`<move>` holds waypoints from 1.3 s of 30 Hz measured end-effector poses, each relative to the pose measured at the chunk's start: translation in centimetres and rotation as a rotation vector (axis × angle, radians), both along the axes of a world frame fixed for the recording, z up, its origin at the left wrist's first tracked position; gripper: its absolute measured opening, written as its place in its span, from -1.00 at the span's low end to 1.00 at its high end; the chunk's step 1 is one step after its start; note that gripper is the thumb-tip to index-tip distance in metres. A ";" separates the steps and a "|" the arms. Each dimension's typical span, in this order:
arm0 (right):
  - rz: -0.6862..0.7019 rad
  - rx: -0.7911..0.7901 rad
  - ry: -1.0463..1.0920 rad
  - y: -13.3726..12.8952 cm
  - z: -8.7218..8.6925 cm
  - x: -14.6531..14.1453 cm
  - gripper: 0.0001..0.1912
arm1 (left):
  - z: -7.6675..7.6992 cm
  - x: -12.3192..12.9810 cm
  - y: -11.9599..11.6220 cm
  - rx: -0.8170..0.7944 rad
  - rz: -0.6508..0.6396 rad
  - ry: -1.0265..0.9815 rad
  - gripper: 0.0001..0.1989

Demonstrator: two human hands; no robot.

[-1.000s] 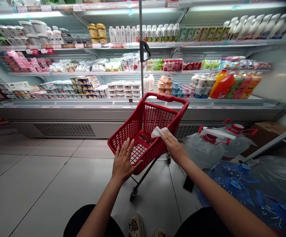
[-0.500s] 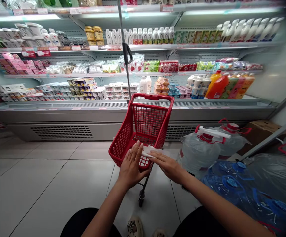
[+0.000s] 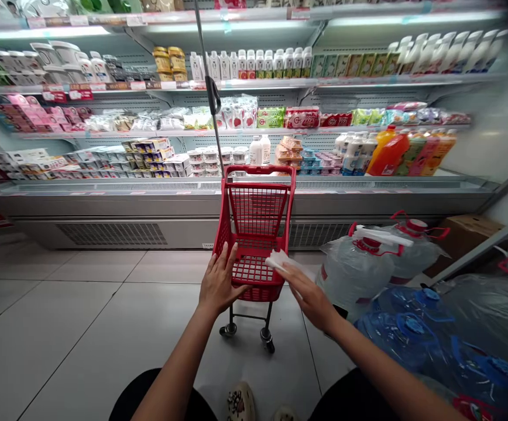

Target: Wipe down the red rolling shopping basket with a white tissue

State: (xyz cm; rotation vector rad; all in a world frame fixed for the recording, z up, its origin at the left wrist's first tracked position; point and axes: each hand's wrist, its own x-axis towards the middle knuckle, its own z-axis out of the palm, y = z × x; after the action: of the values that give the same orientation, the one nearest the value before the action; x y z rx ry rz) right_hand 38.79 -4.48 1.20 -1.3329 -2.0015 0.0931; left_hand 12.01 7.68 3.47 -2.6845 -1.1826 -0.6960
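A red plastic shopping cart [image 3: 258, 202] on dark wheeled legs stands in front of me, its basket holding nothing that I can see. At the basket's near left edge is my left hand [image 3: 219, 280], fingers spread and nothing in it; whether it touches the rim I cannot tell. My right hand [image 3: 304, 292] is by the near right corner, its fingers closed on a crumpled white tissue [image 3: 279, 260]. The tissue lies against or just over the right rim. A thin grey pole with a black handle [image 3: 212, 93] rises behind the cart's left side.
Behind the cart runs a refrigerated display case [image 3: 184, 204] with shelves of bottles, cups and packs. To the right stand wrapped clear water jugs [image 3: 354, 272], blue water jugs [image 3: 412, 333] and a cardboard box [image 3: 464, 234]. Grey floor tiles [image 3: 82, 327] stretch to the left.
The cart has swung round from an angle to face me more squarely. My hands have moved apart, the left one leftward, the right one slightly to the right with the tissue.
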 end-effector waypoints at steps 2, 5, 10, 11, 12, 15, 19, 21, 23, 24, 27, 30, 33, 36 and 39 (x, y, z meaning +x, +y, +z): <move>-0.012 0.002 -0.027 -1.7 -0.9 -1.2 -0.33 | -0.1 0.4 -0.3 0.008 0.012 -0.008 0.17; -0.026 0.022 -0.075 -1.9 -1.2 -1.3 -0.28 | 0.0 1.1 -0.9 0.007 0.028 -0.010 0.14; -0.112 0.073 -0.068 1.1 -0.4 1.0 -0.27 | -0.2 2.6 -1.8 0.018 0.027 -0.025 0.05; -0.131 0.077 -0.055 1.4 -0.4 1.1 -0.28 | -0.3 3.0 -2.0 0.022 0.020 -0.032 0.02; -0.151 0.080 -0.040 1.5 -0.5 1.0 -0.27 | -0.5 3.3 -2.2 0.025 0.017 -0.041 0.00; -0.194 0.095 -0.019 1.1 -1.6 -0.6 -0.23 | -0.9 4.4 -2.6 0.030 0.030 -0.071 -0.05; -0.153 0.102 -0.069 0.3 -2.4 -3.2 -0.12 | -0.9 5.0 -3.1 0.041 0.048 -0.073 -0.06; -0.106 0.103 -0.112 0.3 -2.1 -2.8 -0.08 | -0.7 4.6 -3.2 0.042 0.028 -0.052 -0.06; -0.082 0.115 -0.146 0.4 -1.7 -1.1 -0.04 | -0.4 3.7 -2.9 0.040 -0.018 -0.023 -0.07; -0.086 0.124 -0.154 0.4 -1.6 0.0 -0.03 | -0.3 3.1 -2.7 0.039 -0.046 -0.007 -0.08; -0.134 0.131 -0.138 0.3 -1.4 2.8 -0.02 | -0.1 1.4 -1.9 0.043 -0.080 0.007 -0.04; -0.182 0.125 -0.079 0.2 -1.8 2.5 -0.03 | -0.5 0.7 -1.5 0.041 -0.031 -0.038 0.03; -0.213 0.136 -0.030 0.4 -2.3 -1.3 -0.01 | -1.3 1.3 -1.9 0.043 0.000 -0.074 0.03; -0.167 0.150 -0.035 1.0 -2.3 -5.8 0.01 | -1.8 2.4 -2.5 0.054 0.005 -0.093 0.04; -0.099 0.164 -0.075 1.3 -2.1 -7.7 0.01 | -1.8 2.7 -2.9 0.071 0.001 -0.087 0.02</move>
State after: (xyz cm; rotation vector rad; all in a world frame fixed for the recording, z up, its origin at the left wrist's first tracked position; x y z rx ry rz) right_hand 31.09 -3.21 -0.94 -1.3445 -1.9554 -0.1657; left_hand 14.73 4.78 1.67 -2.6196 -1.1560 -0.8456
